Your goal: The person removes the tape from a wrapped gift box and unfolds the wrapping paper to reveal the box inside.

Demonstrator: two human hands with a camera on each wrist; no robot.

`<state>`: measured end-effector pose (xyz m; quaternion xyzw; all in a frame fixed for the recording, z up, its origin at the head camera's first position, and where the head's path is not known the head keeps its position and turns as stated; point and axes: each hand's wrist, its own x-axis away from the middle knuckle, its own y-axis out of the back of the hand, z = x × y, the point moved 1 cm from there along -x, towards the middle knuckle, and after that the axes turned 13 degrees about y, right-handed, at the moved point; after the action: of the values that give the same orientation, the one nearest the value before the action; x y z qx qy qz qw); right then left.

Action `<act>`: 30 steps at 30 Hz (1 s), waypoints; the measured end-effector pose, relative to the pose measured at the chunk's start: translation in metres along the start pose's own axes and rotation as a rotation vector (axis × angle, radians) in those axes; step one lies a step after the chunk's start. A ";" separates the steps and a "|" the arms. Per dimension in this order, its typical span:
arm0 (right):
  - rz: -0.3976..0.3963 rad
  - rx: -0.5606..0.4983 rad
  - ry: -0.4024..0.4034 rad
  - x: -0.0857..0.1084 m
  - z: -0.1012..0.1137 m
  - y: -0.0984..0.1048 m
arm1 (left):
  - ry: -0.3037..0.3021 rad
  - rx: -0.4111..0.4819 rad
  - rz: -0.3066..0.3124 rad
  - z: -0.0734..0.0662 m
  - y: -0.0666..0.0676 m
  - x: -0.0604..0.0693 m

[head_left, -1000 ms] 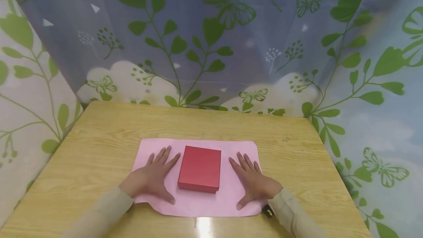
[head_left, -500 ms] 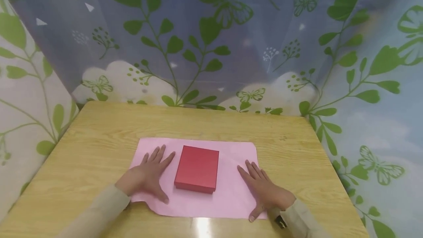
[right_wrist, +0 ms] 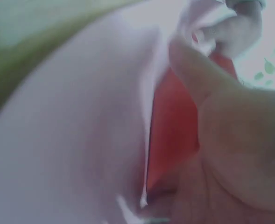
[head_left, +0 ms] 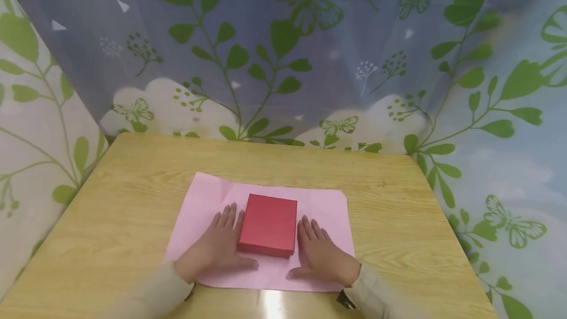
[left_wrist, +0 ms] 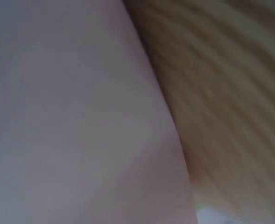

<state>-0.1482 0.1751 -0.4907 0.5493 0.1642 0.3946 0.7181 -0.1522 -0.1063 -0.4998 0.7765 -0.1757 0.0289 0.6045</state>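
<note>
A red lidded box (head_left: 268,223) lies on a pink sheet (head_left: 204,198), which looks like paper. My left hand (head_left: 219,242) rests along the box's left side, fingers straight and thumb pointing right below the front edge. On the other side, my right hand (head_left: 321,256) lies close to the box's right edge, its fingers extended forward. In the right wrist view, the red box (right_wrist: 174,126) shows beyond my right hand (right_wrist: 244,140), with the left hand (right_wrist: 237,35) across from it. Only the sheet (left_wrist: 81,112) and wood appear in the left wrist view.
The pink sheet lies on a wooden table (head_left: 390,210). Curtains (head_left: 283,63) printed with green leaves and butterflies stand behind the table and at both sides. A dark wrist device (head_left: 345,300) shows by the right sleeve.
Both hands have moved inward from spread positions to the box's sides. The sheet's far left corner has shifted away from me. The box stays in nearly the same place.
</note>
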 end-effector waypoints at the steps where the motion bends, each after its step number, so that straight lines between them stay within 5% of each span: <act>1: -0.013 0.008 -0.009 -0.005 0.002 -0.003 | -0.003 -0.007 -0.007 -0.002 -0.002 -0.003; 8: 0.005 0.060 -0.054 -0.011 0.000 -0.013 | 0.016 -0.011 0.059 -0.002 0.000 -0.002; 18: 0.040 0.039 0.017 0.007 -0.020 -0.003 | -0.056 -0.013 0.034 0.031 0.015 0.002; 30: 0.050 -0.040 0.007 -0.015 -0.055 0.008 | -0.111 -0.015 0.074 0.056 0.025 -0.034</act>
<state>-0.1973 0.2011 -0.5055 0.5374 0.1449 0.4177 0.7181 -0.2013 -0.1566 -0.4999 0.7652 -0.2378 0.0067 0.5982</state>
